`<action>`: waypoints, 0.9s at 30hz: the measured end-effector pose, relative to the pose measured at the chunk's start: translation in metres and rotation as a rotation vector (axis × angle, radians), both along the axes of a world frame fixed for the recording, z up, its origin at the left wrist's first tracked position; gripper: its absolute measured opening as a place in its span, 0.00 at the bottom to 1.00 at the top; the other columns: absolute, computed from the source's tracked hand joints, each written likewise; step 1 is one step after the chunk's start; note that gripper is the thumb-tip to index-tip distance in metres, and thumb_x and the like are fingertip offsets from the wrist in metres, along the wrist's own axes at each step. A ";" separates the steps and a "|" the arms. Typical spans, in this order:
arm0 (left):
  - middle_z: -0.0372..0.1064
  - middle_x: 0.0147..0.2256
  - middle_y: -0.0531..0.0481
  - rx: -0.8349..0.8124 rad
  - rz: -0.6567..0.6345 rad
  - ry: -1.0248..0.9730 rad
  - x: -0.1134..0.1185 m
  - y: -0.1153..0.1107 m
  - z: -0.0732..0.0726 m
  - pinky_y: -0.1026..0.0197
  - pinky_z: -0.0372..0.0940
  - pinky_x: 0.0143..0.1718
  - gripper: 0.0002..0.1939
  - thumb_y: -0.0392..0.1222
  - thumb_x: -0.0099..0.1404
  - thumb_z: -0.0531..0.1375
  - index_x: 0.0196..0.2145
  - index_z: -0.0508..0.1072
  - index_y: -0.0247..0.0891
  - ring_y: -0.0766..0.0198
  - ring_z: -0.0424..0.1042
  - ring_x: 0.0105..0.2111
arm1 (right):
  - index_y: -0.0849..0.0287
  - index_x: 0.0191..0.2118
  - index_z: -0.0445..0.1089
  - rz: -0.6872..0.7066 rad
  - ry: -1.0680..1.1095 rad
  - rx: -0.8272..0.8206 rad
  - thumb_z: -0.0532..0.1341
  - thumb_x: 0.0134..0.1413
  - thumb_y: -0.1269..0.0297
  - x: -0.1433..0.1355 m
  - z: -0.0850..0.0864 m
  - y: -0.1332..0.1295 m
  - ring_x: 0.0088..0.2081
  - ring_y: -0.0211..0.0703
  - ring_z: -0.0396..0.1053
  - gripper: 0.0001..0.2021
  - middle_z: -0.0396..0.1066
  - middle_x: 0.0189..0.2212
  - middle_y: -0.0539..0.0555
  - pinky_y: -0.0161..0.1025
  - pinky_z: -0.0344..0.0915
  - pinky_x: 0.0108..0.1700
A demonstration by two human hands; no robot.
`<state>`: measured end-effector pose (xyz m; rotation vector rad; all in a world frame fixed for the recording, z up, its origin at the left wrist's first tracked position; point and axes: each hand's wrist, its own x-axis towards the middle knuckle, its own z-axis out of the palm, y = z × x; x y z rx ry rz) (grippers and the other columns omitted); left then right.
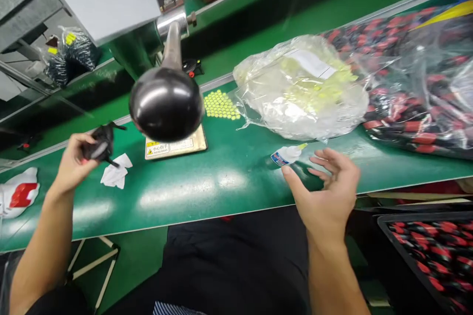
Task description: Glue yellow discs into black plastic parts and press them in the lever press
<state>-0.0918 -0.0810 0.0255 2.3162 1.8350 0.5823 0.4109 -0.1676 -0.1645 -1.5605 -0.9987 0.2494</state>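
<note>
My left hand (77,160) is closed on a black plastic part (101,141) with thin prongs, held above the left side of the green bench. Its exact kind is hard to make out. Over on the right, my right hand (327,182) has its thumb and fingers spread, with nothing gripped. Just beyond the thumb lies a small white glue bottle (287,154) with a blue label and a yellowish tip, on its side on the bench. Whether the thumb touches it I cannot tell. A crumpled white tissue (116,171) rests beside my left hand.
A press with a rounded black head (167,103) stands above a base plate (175,146) with a warning label. Yellow-green dots (221,106) sit in rows near a clear bag (303,88). Bagged red-and-black parts (417,108) lie right; a black tray (382,221) holds more below.
</note>
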 end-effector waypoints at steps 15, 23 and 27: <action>0.43 0.78 0.36 -0.403 -0.166 0.272 0.073 -0.126 -0.048 0.40 0.76 0.55 0.37 0.56 0.76 0.61 0.76 0.52 0.52 0.37 0.68 0.67 | 0.54 0.46 0.78 0.335 0.235 -0.070 0.70 0.58 0.52 -0.015 0.007 0.006 0.47 0.54 0.81 0.15 0.82 0.46 0.60 0.53 0.76 0.52; 0.67 0.68 0.38 -0.107 -0.555 -0.061 0.080 -0.057 -0.077 0.39 0.63 0.68 0.19 0.46 0.76 0.63 0.61 0.73 0.44 0.45 0.66 0.68 | 0.55 0.48 0.76 0.761 0.667 -0.068 0.68 0.62 0.41 -0.075 0.024 0.009 0.27 0.40 0.71 0.22 0.72 0.27 0.49 0.40 0.71 0.32; 0.75 0.58 0.37 -0.062 -0.446 -0.144 0.097 -0.055 -0.099 0.41 0.66 0.64 0.18 0.43 0.78 0.56 0.61 0.71 0.37 0.48 0.72 0.60 | 0.50 0.48 0.70 0.818 0.823 -0.081 0.72 0.59 0.46 -0.088 0.036 0.009 0.22 0.37 0.64 0.20 0.66 0.22 0.43 0.34 0.61 0.24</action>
